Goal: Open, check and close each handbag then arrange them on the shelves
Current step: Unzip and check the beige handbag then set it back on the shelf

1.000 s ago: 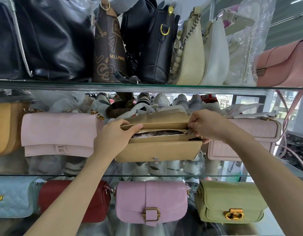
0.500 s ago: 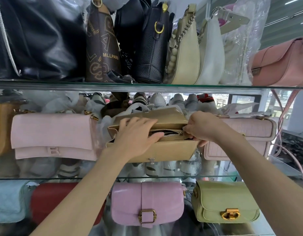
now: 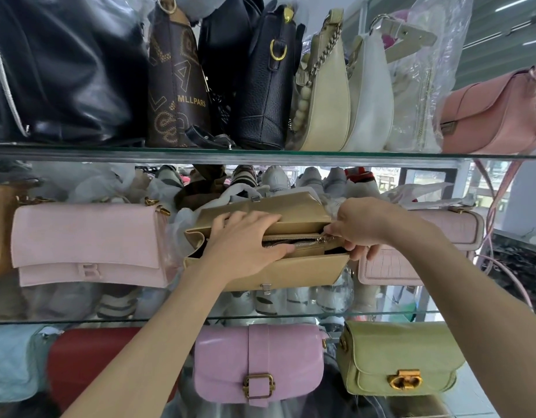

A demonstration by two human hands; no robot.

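Tan handbag (image 3: 306,268) on the middle glass shelf (image 3: 260,317), centre, between the pale pink flap bag (image 3: 89,242) at left and the pink textured bag (image 3: 411,260) at right. Flap thrown back toward the far side, inner zip (image 3: 303,241) part open.

Left hand (image 3: 245,242) laid over the bag's left half, fingers roughly straight and pressing on the top edge, thumb at the zip line; more a brace than a grasp. Right hand (image 3: 363,227) pinching at the zip's right end, apparently on the puller, though the puller itself is too small to confirm.

Judged step: running the inner zip, then flap down and clasp shut.

Risks from here:
- Zip snagging on lining or on whatever sits inside the pocket; contents not readable. Cause: pulling with the mouth gaping instead of held flat.
- Bag sliding on glass under a sideways pull; little grip there. Could shove the pink textured bag touching it at right, or push back into the wrapped stock behind.
- Near edge of shelf close under the bag's front: a forward tug could tip it off toward the purple buckle bag (image 3: 257,363) below.
- Flap shut with zip half done: check incomplete.
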